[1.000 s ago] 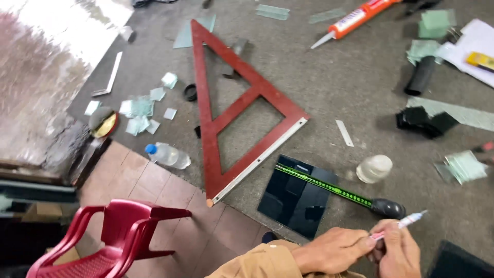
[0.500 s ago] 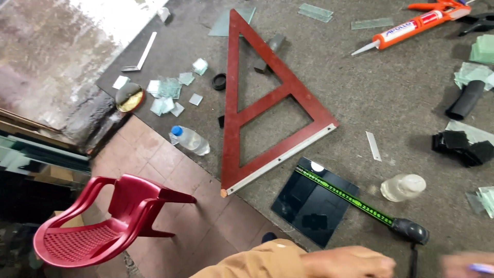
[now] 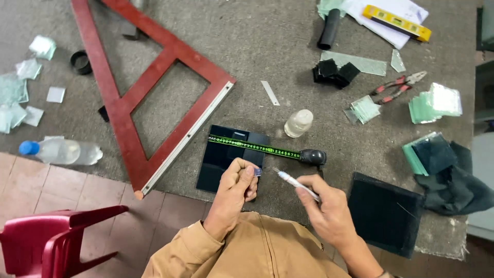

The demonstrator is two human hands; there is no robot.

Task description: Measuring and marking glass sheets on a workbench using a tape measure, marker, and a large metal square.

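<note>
Two hands apart: left hand [image 3: 234, 188] pinches a small cap [image 3: 258, 172], right hand [image 3: 324, 206] grips a marker [image 3: 294, 181] over dark glass [image 3: 226, 157]

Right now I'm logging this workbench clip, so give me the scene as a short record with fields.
Left hand: pinches a small blue pen cap over the black square glass pane.
Right hand: holds a white marker pen, tip pointing toward the cap.
Measuring tool: green-scaled ruler with black handle, lying across the pane's top edge.
Surface: grey carpeted table.
Nearby: red wooden triangle frame, small clear bottle, red-handled pliers.
</note>
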